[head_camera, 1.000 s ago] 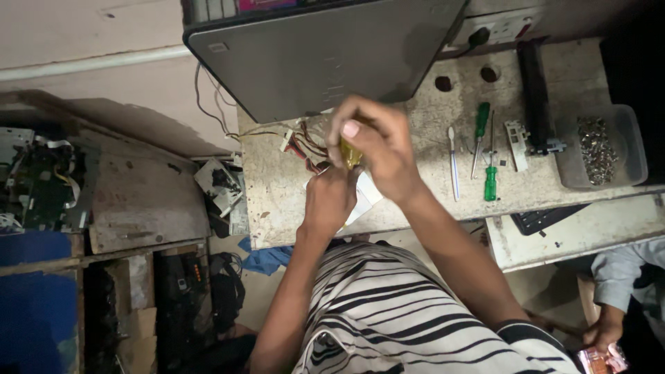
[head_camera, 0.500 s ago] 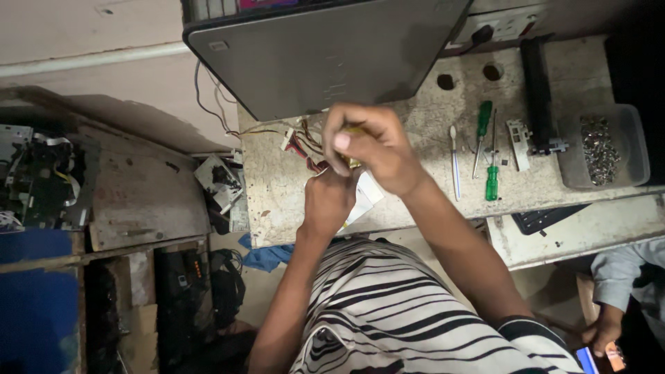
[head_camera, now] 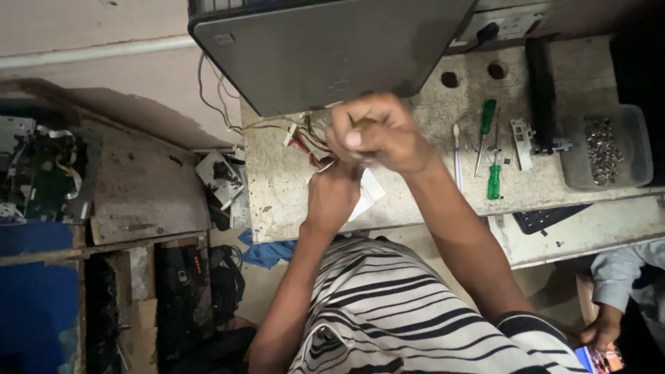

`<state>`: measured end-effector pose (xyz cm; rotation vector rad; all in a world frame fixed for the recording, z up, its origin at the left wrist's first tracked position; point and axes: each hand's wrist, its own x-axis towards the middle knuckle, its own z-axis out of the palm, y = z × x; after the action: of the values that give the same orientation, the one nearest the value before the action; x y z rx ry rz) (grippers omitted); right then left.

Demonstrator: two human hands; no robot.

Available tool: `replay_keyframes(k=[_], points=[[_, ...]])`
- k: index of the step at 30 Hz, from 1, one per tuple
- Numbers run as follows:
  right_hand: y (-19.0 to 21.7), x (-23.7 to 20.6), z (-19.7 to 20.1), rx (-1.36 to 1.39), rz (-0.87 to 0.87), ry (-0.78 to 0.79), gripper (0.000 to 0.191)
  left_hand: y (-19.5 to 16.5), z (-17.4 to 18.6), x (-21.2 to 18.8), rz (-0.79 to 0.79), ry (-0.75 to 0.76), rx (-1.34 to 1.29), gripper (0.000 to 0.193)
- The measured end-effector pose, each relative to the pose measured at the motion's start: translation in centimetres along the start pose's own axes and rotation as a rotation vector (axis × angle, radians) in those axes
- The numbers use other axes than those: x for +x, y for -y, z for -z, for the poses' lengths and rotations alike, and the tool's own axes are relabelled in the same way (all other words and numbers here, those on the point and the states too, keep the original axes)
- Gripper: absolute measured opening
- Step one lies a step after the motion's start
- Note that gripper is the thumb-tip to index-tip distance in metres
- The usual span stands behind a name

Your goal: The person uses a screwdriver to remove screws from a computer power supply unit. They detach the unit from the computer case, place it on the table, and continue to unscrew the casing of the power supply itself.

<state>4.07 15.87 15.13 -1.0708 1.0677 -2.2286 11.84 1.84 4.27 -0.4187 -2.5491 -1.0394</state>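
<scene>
The left hand (head_camera: 332, 197), nearest the body, is pressed onto a white card (head_camera: 367, 196) on the bench (head_camera: 277, 201); its grip cannot be told. Above it, the right hand (head_camera: 377, 135) is closed around a small yellowish part (head_camera: 361, 123), probably wired to the bundle of wires (head_camera: 308, 142) trailing leftward. Fitting seems underway; careful alignment is called for next. The part's axis is hidden.

Workbench top (head_camera: 291, 201): rough, stained, matt stone-like slab. Monitor casing (head_camera: 332, 48): smooth matt grey plastic. Screwdrivers (head_camera: 493, 181): glossy green plastic handles, metal shafts. Tub (head_camera: 641, 149): translucent plastic, holding shiny metal screws (head_camera: 601, 142). Wire bundle (head_camera: 308, 138): plastic-sheathed. Sheet (head_camera: 368, 194): white paper. Shirt (head_camera: 388, 305): striped cloth.
</scene>
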Motion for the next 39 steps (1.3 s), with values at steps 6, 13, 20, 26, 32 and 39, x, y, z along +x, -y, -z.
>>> replay_keyframes(k=[6,13,20,26,32,39], points=[[0.6,-1.4,-4.6,-0.499,0.081,-0.359,0.022,0.1,0.5,0.0,0.051,0.074,0.001,0.017],[-0.2,-1.1,-3.1,-0.216,0.078,-0.276,0.021,-0.2,0.0,-0.5,0.008,0.051,0.002,0.01],[-0.3,-0.6,-1.9,-0.277,0.113,-0.307,0.02,-0.8,0.5,0.7,0.048,0.045,0.014,0.019],[-1.3,-1.1,-5.4,-0.463,0.242,-0.625,0.02,-0.9,0.7,0.4,0.048,0.056,-0.023,0.02],[-0.8,0.1,-0.3,-0.09,0.05,-0.065,0.029,-0.4,0.1,0.1,0.091,0.047,0.011,0.014],[-1.0,-0.6,-3.2,-0.418,0.128,-0.444,0.021,-0.6,0.7,0.6,0.091,0.046,-0.014,0.021]])
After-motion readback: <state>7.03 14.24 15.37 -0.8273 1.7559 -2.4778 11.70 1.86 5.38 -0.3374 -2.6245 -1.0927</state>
